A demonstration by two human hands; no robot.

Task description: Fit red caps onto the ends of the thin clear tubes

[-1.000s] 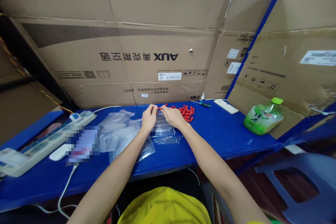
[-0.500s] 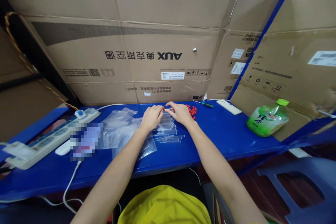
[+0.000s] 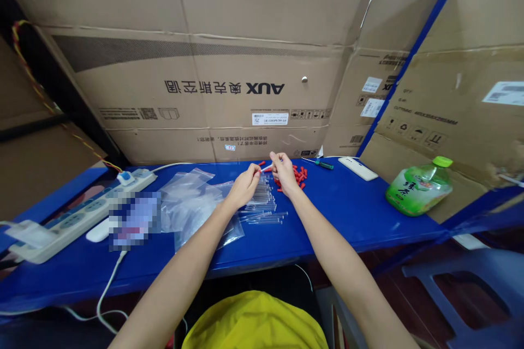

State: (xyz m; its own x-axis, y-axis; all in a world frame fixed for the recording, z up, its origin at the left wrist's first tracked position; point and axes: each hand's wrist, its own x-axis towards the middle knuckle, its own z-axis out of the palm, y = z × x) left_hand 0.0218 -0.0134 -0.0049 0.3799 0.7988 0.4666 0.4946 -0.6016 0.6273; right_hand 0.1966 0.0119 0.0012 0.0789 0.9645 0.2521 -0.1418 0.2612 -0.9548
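Observation:
A thin clear tube (image 3: 267,168) spans the gap between my two hands, tilted up toward the right. My left hand (image 3: 243,190) pinches its lower end, where a bit of red like a small cap shows at the fingertips. The fingers of my right hand (image 3: 284,174) are closed on the tube's other end. Below the hands lies a pile of clear thin tubes (image 3: 262,199), mostly side by side, with several loose ones nearer the front. Small red caps (image 3: 302,175) are scattered beside and behind my right hand.
Clear plastic bags (image 3: 190,204) lie left of the tubes. Further left are a power strip (image 3: 96,204) and a blurred-out object (image 3: 135,221). A screwdriver (image 3: 323,164), a white flat device (image 3: 357,168) and a green bottle (image 3: 420,188) stand right. Cardboard (image 3: 225,60) backs the blue table (image 3: 335,212).
My right hand has turned more upright and now holds the tube tilted instead of nearly level. My left hand has shifted slightly right and down. More red caps are now uncovered.

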